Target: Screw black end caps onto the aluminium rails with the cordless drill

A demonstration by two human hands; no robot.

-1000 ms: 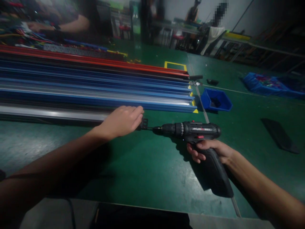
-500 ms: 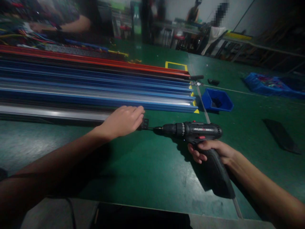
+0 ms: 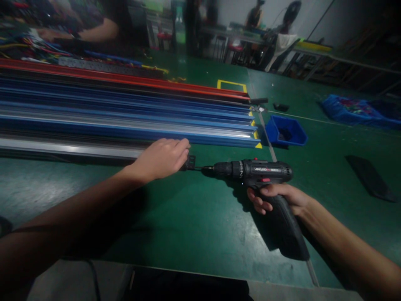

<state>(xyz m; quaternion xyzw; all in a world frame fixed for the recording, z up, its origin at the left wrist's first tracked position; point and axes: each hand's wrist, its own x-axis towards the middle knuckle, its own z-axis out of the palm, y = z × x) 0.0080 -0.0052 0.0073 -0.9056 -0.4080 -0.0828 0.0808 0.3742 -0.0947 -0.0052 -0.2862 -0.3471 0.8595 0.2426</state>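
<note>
My left hand (image 3: 164,159) is closed over the right end of a silver-and-black metal profile (image 3: 72,149) lying along the near side of the others. Just beyond the fingers shows a small black end piece (image 3: 191,161) with holes. My right hand (image 3: 275,198) grips a black cordless drill (image 3: 263,170) by its handle, fingers around the trigger area. Its long thin bit points left and reaches the end piece; whether the tip sits in a screw is too small to tell.
Blue profiles (image 3: 140,121) and a red profile (image 3: 125,79) lie behind. To the right are a blue bin (image 3: 290,131), a dark flat piece (image 3: 371,177) and a larger blue tray (image 3: 351,110). Across the table a co-worker's arm (image 3: 97,33) is beside coloured wires (image 3: 40,50).
Almost nothing differs. Both hands and the drill hold the same places, with the bit still at the profile's end.
</note>
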